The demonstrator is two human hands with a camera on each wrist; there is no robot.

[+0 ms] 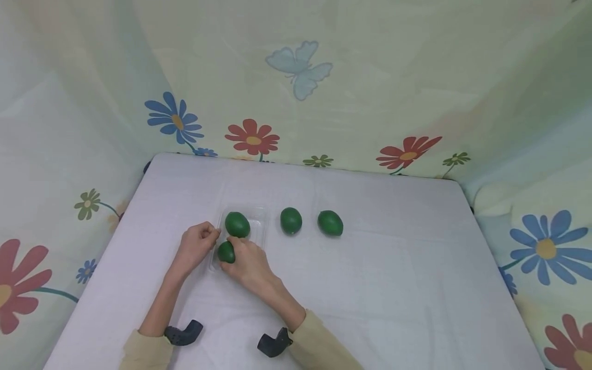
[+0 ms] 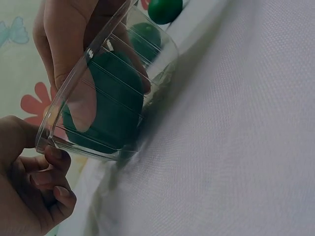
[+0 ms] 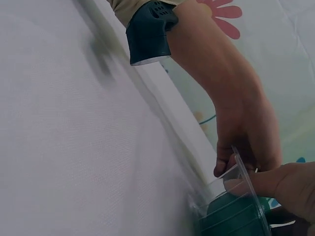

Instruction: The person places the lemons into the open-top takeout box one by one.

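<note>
A clear plastic tray (image 1: pixel 261 216) lies left of centre on the white table. One green lime (image 1: pixel 237 224) sits in its far half. My right hand (image 1: pixel 237 251) grips a second lime (image 1: pixel 225 253) and has it down in the tray's near half. In the left wrist view that lime (image 2: pixel 115 105) shows through the tray wall (image 2: pixel 147 83), with right fingers (image 2: pixel 64 44) over it. My left hand (image 1: pixel 214 236) pinches the tray's left rim, thumb and curled fingers (image 2: pixel 54 157) on the corner. Two more limes (image 1: pixel 291 221) (image 1: pixel 330 223) lie on the table right of the tray.
A flowered cloth backdrop (image 1: pixel 296 92) walls in the table on three sides. The white tabletop (image 1: pixel 393 288) stretches wide to the right and front. Dark wrist camera mounts (image 1: pixel 184 333) (image 1: pixel 274 343) sit on both forearms.
</note>
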